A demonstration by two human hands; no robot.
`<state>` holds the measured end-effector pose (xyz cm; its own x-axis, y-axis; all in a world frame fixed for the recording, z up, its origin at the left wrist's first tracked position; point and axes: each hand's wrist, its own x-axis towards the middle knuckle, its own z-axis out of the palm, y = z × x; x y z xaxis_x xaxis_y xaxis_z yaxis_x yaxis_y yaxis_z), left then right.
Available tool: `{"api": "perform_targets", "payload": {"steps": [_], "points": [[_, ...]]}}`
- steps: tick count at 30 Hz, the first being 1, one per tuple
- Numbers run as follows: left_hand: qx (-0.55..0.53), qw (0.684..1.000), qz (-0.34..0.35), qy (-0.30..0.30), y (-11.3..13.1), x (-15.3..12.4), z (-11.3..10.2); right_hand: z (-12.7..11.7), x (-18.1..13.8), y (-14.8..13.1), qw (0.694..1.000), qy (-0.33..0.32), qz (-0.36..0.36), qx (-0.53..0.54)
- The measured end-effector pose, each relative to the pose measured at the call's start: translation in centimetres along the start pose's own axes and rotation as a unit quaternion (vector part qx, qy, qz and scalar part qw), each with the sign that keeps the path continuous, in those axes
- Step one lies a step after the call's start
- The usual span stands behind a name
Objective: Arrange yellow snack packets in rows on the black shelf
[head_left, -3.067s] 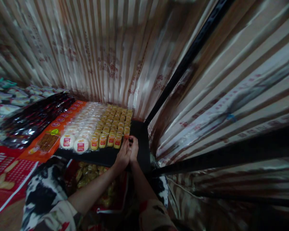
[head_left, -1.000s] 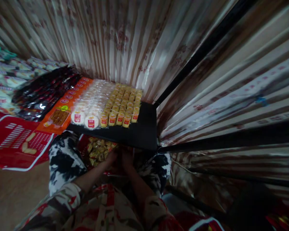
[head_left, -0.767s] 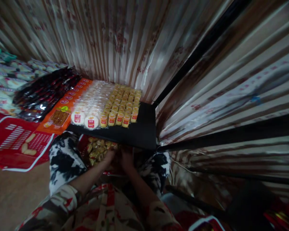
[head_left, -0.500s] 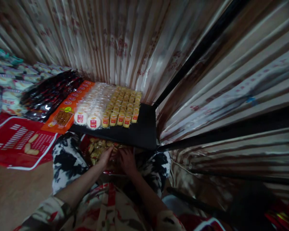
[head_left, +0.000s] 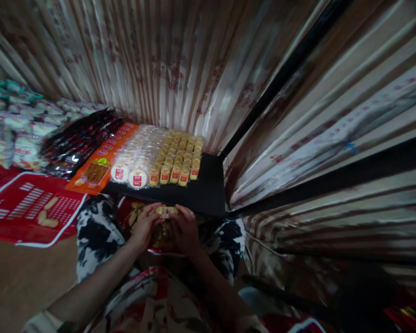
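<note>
Between my legs lies a red bag (head_left: 125,206) with several yellow wrapped snack packets (head_left: 161,237) inside. Just above it, my left hand (head_left: 146,225) and my right hand (head_left: 186,229) grip a small yellow wrapped snack packet (head_left: 166,211) from its two ends. Its label is too blurred to read. Beyond my hands, rows of similar yellow packets with red labels (head_left: 175,173) stand on a black board (head_left: 208,185). Round white wrapped snacks (head_left: 137,178) are lined up to their left.
An orange snack package (head_left: 96,175), dark glossy packets (head_left: 79,143) and white bags (head_left: 29,143) stand further left. A red printed bag (head_left: 31,203) lies on the floor. Pleated curtain (head_left: 180,69) and black poles (head_left: 280,88) border the back and right.
Both hands have come up slightly from inside the red bag, and a yellow snack packet now shows between them. The rows on the board look the same.
</note>
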<state>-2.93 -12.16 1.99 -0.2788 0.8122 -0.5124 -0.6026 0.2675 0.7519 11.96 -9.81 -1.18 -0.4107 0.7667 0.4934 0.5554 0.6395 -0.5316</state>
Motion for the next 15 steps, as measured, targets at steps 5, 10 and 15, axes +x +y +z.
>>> {"api": "perform_targets", "payload": {"steps": [5,10,15], "points": [[-0.001,0.999,0.014,-0.039,1.3,-0.1,0.8,-1.3,1.6,-0.3,0.998,0.035,0.045,0.036],[-0.004,0.998,0.000,-0.055,1.8,0.2,1.5,-1.9,2.1,0.6,0.995,0.037,0.070,0.055],[-0.012,0.999,-0.029,-0.045,2.5,0.6,3.0,-2.2,2.3,1.6,0.991,0.023,0.106,0.073]]}}
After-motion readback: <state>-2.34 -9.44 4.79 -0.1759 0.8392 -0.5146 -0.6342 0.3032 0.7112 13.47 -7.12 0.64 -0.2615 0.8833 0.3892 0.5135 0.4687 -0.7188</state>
